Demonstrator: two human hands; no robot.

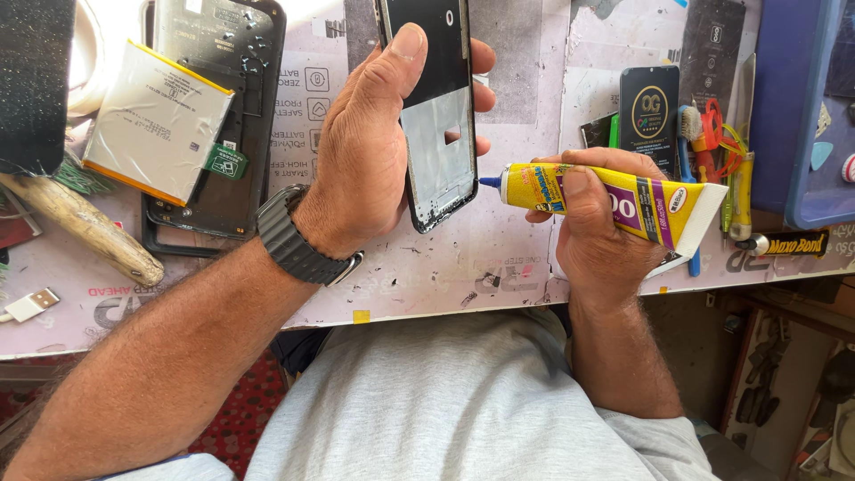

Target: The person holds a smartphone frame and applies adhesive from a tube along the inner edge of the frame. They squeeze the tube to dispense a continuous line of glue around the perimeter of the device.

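My left hand [370,151] grips a dark phone frame [435,125] upright over the workbench, thumb along its left edge and fingers behind it. The frame's lower half shows a bare metal plate with a small cutout. My right hand [592,227] holds a yellow glue tube [623,198] with a purple band, lying sideways. Its blue nozzle tip points left and sits just right of the frame's lower right edge. I cannot tell whether the tip touches the frame. A dark watch band wraps my left wrist.
A white flat battery [156,120] lies on an opened phone back [223,107] at the left. A wooden handle [85,227] and a white cable plug [31,305] lie near the front left. Tools [712,142] and a blue tray [806,107] crowd the right side.
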